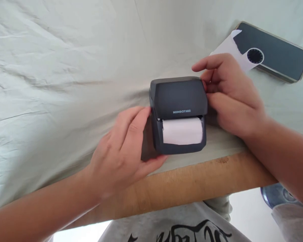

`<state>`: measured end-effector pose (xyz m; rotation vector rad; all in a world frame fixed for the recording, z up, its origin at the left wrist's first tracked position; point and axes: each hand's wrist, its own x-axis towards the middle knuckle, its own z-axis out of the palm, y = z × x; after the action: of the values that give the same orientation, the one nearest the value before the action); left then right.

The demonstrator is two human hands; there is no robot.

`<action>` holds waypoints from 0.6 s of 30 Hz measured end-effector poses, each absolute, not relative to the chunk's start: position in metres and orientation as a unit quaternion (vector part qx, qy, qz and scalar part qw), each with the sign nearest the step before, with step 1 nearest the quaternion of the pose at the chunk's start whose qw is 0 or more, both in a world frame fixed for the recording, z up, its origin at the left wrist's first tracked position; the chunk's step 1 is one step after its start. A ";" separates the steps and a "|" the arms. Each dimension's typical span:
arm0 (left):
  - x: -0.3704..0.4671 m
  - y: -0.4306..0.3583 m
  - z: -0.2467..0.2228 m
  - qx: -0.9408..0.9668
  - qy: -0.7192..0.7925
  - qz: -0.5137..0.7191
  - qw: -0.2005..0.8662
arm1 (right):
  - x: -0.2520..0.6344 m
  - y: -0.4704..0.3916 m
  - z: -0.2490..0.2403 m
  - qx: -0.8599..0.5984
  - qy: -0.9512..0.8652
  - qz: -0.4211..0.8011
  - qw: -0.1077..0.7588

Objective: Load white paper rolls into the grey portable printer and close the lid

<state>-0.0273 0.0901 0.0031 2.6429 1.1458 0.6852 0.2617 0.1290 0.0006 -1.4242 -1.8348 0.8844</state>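
The printer (178, 114) sits upright on the worktop (192, 181), paper roll (182, 131) facing the person, long axis left-right. The left hand (121, 148) and right hand (229, 97) touch its sides, fingers loosely open.

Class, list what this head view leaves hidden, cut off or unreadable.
- Label printer: its sides are covered by the left hand and right hand.
- Phone: partly under a paper strip.
- Blue object: cut off by the right forearm.
- Shirt print: cut by the bottom edge.
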 end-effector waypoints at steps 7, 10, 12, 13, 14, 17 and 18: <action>-0.031 0.098 -0.005 0.897 0.380 0.169 0.152 | 0.276 0.134 0.009 -0.420 -0.769 0.376 0.302; -0.032 0.097 -0.007 0.902 0.368 0.176 0.141 | 0.279 0.137 0.009 -0.400 -0.777 0.387 0.296; -0.031 0.097 -0.007 0.905 0.363 0.176 0.134 | 0.280 0.138 0.009 -0.397 -0.791 0.361 0.295; -0.031 0.096 -0.007 0.906 0.361 0.176 0.131 | 0.280 0.138 0.009 -0.396 -0.798 0.346 0.295; -0.031 0.096 -0.007 0.907 0.360 0.178 0.127 | 0.280 0.137 0.010 -0.395 -0.804 0.332 0.296; -0.030 0.095 -0.009 0.909 0.356 0.187 0.109 | 0.281 0.133 0.016 -0.424 -0.809 0.274 0.301; -0.029 0.095 -0.009 0.910 0.354 0.186 0.106 | 0.280 0.131 0.020 -0.450 -0.802 0.248 0.304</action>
<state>-0.0294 0.0954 -0.0092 2.6821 1.0438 0.5489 0.2799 0.1310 0.0202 -1.1924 -2.1262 0.6563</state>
